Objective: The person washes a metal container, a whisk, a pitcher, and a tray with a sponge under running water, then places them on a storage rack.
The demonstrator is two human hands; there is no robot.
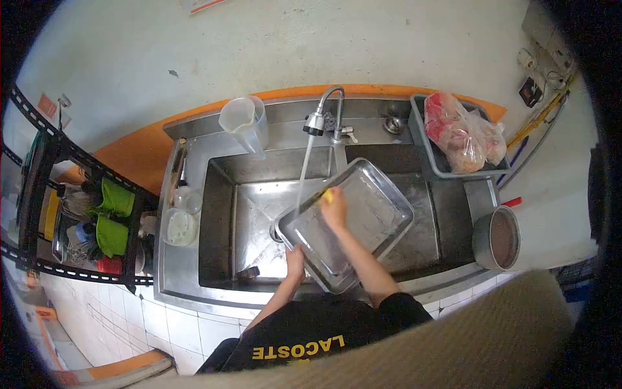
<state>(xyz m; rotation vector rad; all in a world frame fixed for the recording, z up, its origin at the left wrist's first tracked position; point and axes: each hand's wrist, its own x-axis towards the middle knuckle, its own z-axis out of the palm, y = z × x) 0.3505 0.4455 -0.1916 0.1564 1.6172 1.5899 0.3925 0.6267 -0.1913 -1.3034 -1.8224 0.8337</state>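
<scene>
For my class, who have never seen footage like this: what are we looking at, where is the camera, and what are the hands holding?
There is no machine here. A person wears one camera on the head, looking down with a wide, curved lens. The left hand grips the near edge of a steel tray tilted over the sink. The right hand presses something yellow, perhaps a sponge, inside the tray. Water runs from the faucet. Around the sink stand a plastic jug, a grey tub of bagged food and a pot.

The left hand [295,262] sits half hidden behind the metal tray's [376,214] rim, its fingers out of sight. The yellow thing [328,195] under the right hand [334,209] is too small to identify. The shelf [78,214] clutter blurs.
</scene>
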